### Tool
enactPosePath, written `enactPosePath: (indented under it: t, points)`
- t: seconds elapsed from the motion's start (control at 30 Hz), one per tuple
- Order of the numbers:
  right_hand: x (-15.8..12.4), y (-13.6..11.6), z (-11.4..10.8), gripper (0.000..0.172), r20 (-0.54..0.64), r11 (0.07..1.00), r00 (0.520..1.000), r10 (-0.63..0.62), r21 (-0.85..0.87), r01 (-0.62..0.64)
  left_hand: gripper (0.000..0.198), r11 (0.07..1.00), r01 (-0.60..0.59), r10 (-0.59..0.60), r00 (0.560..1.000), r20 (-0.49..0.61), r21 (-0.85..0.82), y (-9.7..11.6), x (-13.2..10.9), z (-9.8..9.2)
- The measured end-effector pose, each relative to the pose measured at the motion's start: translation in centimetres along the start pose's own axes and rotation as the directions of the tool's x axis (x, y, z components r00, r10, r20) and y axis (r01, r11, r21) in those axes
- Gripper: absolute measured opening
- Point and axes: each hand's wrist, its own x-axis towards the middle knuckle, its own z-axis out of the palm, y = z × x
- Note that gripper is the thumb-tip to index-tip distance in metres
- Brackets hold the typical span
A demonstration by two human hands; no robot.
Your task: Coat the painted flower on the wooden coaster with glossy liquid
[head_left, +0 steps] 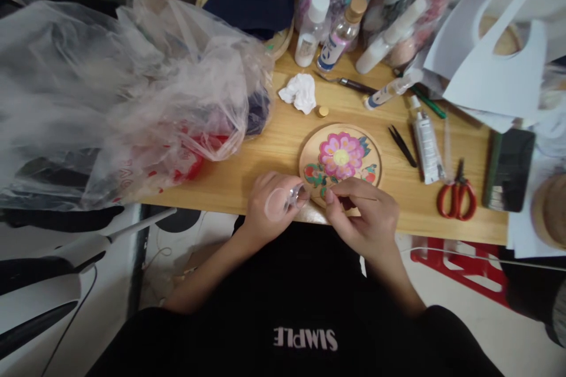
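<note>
My left hand (pixel 272 203) is closed around a small clear cup (pixel 277 205), tipped on its side with a round end facing me. In my right hand (pixel 367 212), thumb and fingers pinch a thin stick (pixel 366 198); its tip is too small to make out. Just beyond both hands lies a round wooden plate (pixel 309 156) with a raised edge. A pink flower (pixel 341 156) with a yellow centre, green leaves and red-orange shapes decorate it. My right fingers hover over or touch its near edge; I cannot tell which.
A crumpled tissue (pixel 299 93) and gold cap (pixel 322 112) lie behind the plate. To the right are black tweezers (pixel 402 146), a white tube (pixel 427 147), red-handled scissors (pixel 457 197) and a phone (pixel 510 169). Bottles (pixel 338 35) stand behind; plastic bags (pixel 177 82) cover the left.
</note>
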Motion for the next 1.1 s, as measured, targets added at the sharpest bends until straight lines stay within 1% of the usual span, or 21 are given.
enactPosePath:
  t: [0.23,0.43,0.5,0.57,0.7,0.8,0.93,1.03,1.1]
  points:
    - [-0.2,0.2,-0.2,0.012,0.003,0.997,0.999,0.053,0.059,-0.053,0.015,1.000,0.001,-0.001,1.000,-0.014,-0.011,-0.1,-0.1,0.2]
    - [-0.1,0.2,0.0,0.011,-0.029,0.998,0.998,0.062,0.031,-0.061,0.011,0.999,-0.012,0.013,1.000,-0.024,0.030,0.1,0.0,0.1]
    - [-0.1,0.2,-0.1,0.011,-0.029,0.995,0.995,0.092,0.051,-0.090,0.010,1.000,-0.015,0.016,1.000,-0.024,0.026,0.1,0.1,0.1]
    - [-0.2,0.1,-0.3,0.011,-0.041,0.985,0.988,0.150,0.091,-0.146,0.010,0.999,-0.012,0.012,1.000,-0.018,0.031,0.1,0.1,0.1]
    - [-0.2,-0.1,-0.5,0.012,-0.077,0.961,0.966,0.248,0.149,-0.235,0.010,0.996,0.032,-0.030,0.999,-0.030,0.083,0.2,0.3,0.1]
    - [-0.4,-0.2,-0.4,0.013,-0.094,0.934,0.944,0.315,0.205,-0.291,0.012,0.994,0.058,-0.054,0.997,-0.051,0.089,0.2,0.3,0.1]
    - [-0.6,0.5,-0.4,0.014,-0.171,0.871,0.877,0.449,0.302,-0.387,0.013,0.993,0.077,-0.073,0.996,-0.049,0.087,0.3,0.3,0.1]
    - [-0.5,1.6,-0.7,0.014,-0.266,0.879,0.841,0.470,0.226,-0.420,0.013,0.993,0.074,-0.070,0.996,-0.051,0.093,0.3,0.3,0.2]
    - [-0.3,2.2,-0.8,0.013,-0.294,0.892,0.842,0.452,0.147,-0.427,0.013,0.993,0.068,-0.064,0.997,-0.044,0.096,0.2,0.3,0.2]
